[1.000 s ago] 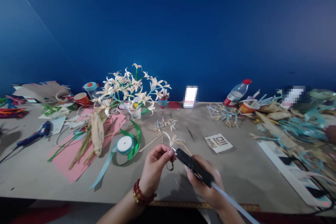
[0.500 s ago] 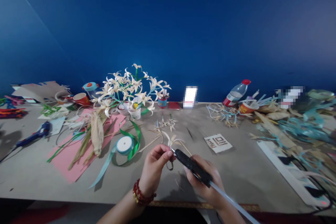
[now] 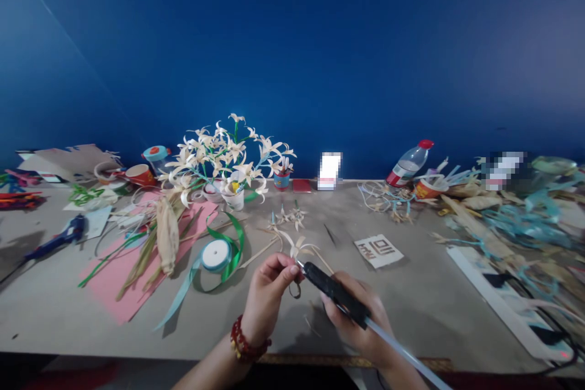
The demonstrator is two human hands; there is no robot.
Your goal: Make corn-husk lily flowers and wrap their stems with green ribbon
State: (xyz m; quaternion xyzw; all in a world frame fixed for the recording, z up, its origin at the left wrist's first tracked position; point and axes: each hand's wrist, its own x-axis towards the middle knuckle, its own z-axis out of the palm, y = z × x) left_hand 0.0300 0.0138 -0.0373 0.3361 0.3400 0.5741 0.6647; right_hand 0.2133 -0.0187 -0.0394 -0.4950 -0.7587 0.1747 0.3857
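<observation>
My right hand [image 3: 361, 323] grips a black glue gun [image 3: 331, 292] with a clear glue stick trailing out behind it. The nozzle points up-left and touches a small straw loop [image 3: 295, 288] pinched in the fingers of my left hand [image 3: 269, 292]. A red bead bracelet [image 3: 244, 344] sits on my left wrist. Just beyond my hands lies a straw flower [image 3: 299, 248] on the table.
A bouquet of straw flowers [image 3: 228, 155] stands in a white cup at the back. A ribbon spool [image 3: 214, 255] with green ribbon, corn husks [image 3: 165, 234] on pink paper, a blue glue gun [image 3: 57, 237], a water bottle [image 3: 406, 163], a printed card [image 3: 378, 250] and a power strip [image 3: 507, 304] lie around.
Hands hold the same pose; the view has shifted slightly, so everything sits a little lower and to the left.
</observation>
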